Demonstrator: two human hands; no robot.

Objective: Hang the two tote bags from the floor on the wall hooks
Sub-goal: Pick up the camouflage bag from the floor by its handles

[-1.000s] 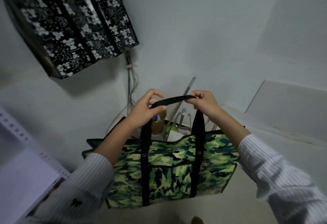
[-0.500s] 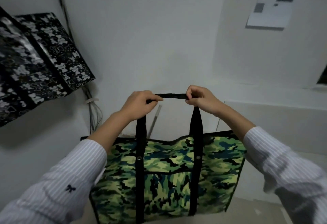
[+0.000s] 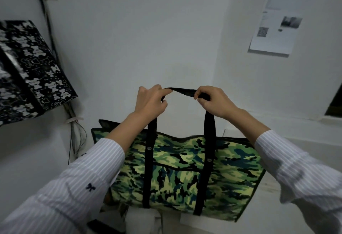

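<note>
Head view: green camouflage fabric tote bag (image 3: 187, 171) has risen against the white wall (image 3: 138, 39), left hand (image 3: 149, 102) and right hand (image 3: 212, 102) pinching its black strap (image 3: 182, 91) taut; no hook visible; black-and-white patterned tote (image 3: 31, 71) already hangs.

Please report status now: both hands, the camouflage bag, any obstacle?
Left hand and right hand both shut on black strap. Camouflage bag hangs below, off floor. Black-and-white bag against left wall. No hook visible; nothing blocking.

plain white walls (image 3: 129, 30), taped cable (image 3: 46, 11), printed sheet (image 3: 273, 30) at right
</note>
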